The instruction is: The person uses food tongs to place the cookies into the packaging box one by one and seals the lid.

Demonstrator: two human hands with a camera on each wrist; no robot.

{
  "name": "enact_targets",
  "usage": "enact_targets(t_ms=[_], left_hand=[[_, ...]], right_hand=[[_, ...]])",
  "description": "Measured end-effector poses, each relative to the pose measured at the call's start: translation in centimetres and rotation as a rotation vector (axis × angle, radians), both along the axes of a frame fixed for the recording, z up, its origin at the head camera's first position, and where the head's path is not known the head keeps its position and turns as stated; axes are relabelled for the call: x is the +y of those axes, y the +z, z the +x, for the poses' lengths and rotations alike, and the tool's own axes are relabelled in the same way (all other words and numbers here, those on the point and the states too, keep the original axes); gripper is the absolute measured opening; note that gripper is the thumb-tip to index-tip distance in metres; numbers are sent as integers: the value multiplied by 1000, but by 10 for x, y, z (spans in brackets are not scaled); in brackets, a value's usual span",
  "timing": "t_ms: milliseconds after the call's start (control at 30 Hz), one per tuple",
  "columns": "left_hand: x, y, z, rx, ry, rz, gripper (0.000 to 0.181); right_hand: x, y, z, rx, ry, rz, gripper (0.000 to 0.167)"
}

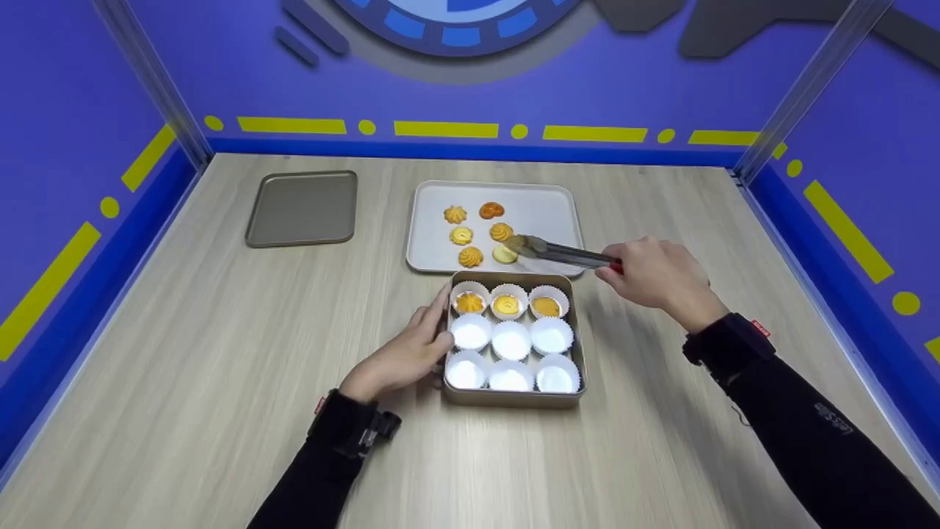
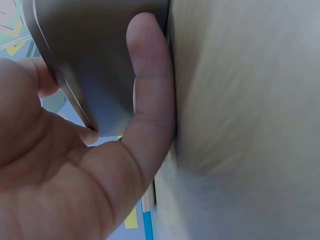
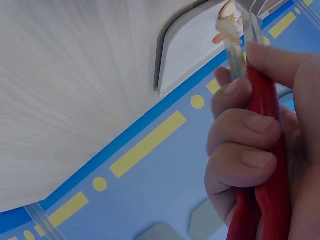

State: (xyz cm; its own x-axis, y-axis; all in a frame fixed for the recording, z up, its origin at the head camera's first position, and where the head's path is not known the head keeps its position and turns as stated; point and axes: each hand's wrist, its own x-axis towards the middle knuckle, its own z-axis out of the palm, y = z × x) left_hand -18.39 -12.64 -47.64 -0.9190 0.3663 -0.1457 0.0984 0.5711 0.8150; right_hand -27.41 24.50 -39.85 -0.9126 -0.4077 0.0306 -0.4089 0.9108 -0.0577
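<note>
My right hand (image 1: 657, 272) grips tongs (image 1: 569, 255) by their red handles. The tongs' tips reach over the white tray (image 1: 422, 253) beside the nearer cookies. A tan, textured piece (image 1: 518, 244) shows at the tips; I cannot tell whether it is a cookie held there. Several cookies (image 1: 461, 236) of different shapes and one pretzel-shaped piece (image 1: 491, 210) lie on that tray. My left hand (image 1: 402, 358) holds the left side of a metal box (image 1: 514, 399), thumb at its rim, a finger (image 2: 152, 95) along the outer wall. White paper cups (image 1: 511, 341) line the box; the far row holds three cookies (image 1: 507, 304).
A square brown-grey tray or lid (image 1: 302, 209) lies at the far left of the wooden table (image 1: 220, 382). The white tray sits just behind the box. Blue printed walls (image 1: 624, 88) enclose the table at the back and both sides.
</note>
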Motion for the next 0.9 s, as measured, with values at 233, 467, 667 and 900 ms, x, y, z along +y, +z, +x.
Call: enact_targets(t_ms=[233,467,667,900], left_hand=[[0,-1,0,-6,4,1,84],[0,-1,1,-12,9,-1,84],[0,0,1,-15,11,2,84],[1,0,1,-11,12,10,84]], right_hand=[[-3,0,0,-38,-39,-21,28],[-13,1,1,-79,-54,-15,31],[-19,8,1,-34,-12,17,27],[-19,8,1,21,13,7,25]])
